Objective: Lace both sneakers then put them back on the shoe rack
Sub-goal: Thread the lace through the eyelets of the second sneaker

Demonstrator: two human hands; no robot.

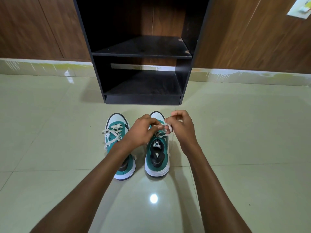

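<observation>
Head view: hands (161,130) pinching lace (165,132).

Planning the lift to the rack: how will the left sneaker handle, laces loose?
The left sneaker probably lifts stiffly; its thick sole looks firm. Its laces spill sideways, so they would likely dangle. It may slide on the glossy floor.

Floor (50,148) is glossy pale greenish-cream tile with thin grout lines, shiny enough that a ceiling light shows up as a bright round spot (153,198) near the bottom (there's a smaller glare patch over on the left too). Back wall (42,27) is dark brown wood-grain paneling with vertical seams. A pale skirting strip (252,75) runs along the base of it, streaked with yellowish-green smears. Top right corner has a whitish sheet (300,9) stuck on the paneling, too blurry to read.
</observation>
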